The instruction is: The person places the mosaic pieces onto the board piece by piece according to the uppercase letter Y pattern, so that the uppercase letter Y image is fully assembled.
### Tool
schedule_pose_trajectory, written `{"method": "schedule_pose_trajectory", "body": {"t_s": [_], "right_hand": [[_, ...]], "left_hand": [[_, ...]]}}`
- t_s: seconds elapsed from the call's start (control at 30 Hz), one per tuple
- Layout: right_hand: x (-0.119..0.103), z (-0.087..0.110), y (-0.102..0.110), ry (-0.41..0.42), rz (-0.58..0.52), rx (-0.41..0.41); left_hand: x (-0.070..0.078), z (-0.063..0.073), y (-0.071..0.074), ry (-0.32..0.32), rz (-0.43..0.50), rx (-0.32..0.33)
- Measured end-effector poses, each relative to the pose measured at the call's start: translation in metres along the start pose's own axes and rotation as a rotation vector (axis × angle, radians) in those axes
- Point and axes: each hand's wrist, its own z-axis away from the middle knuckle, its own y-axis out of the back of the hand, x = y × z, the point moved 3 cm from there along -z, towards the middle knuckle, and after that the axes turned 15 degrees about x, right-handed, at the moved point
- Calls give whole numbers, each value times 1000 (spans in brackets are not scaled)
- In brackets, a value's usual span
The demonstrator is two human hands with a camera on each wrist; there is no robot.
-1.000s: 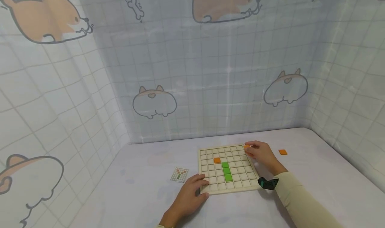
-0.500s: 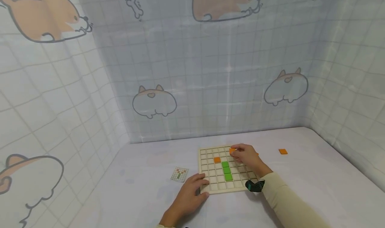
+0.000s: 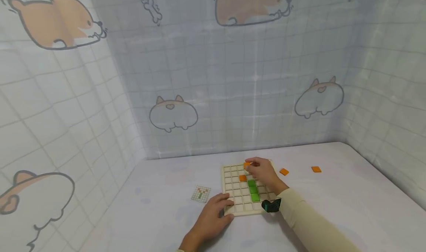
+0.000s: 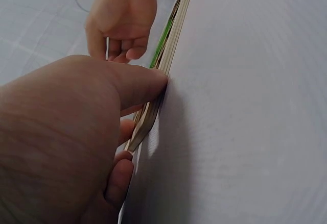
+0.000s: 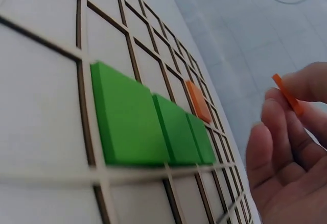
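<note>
A pale square grid board (image 3: 229,189) lies on the table. My left hand (image 3: 213,217) holds its near left corner; the left wrist view shows the thumb on the near edge and fingers around the side. Three green tiles (image 3: 253,191) form a column in the board's cells, and an orange tile (image 3: 243,178) sits up and left of them. Between thumb and fingertips, my right hand (image 3: 264,172) pinches another orange tile (image 5: 288,95), above the board's far part. In the right wrist view this tile is tilted and clear of the grid.
A small card (image 3: 201,194) with a coloured grid pattern lies left of the board. Two loose orange tiles, a nearer one (image 3: 284,172) and a farther one (image 3: 316,169), are on the table at the right. Cartoon-printed curtains (image 3: 246,78) stand behind and at both sides.
My right hand has moved left from the board's far right corner to over its far middle, carrying the orange tile. The left hand has stayed at its corner.
</note>
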Motion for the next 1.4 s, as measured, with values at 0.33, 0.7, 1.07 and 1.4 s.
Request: {"method": "schedule_pose_trajectory", "body": {"t_s": [0.33, 0.7, 1.07, 1.4], "right_hand": [[-1, -7, -19, 20, 81, 71], [1, -9, -27, 40, 224, 41], [4, -7, -32, 25, 216, -17], [5, -7, -39, 103, 285, 5]], "left_hand": [[0, 0, -1, -8, -12, -2], [-5, -2, -1, -25, -8, 3], [-5, 1, -1, -9, -9, -13], [-7, 2, 0, -18, -18, -4]]}}
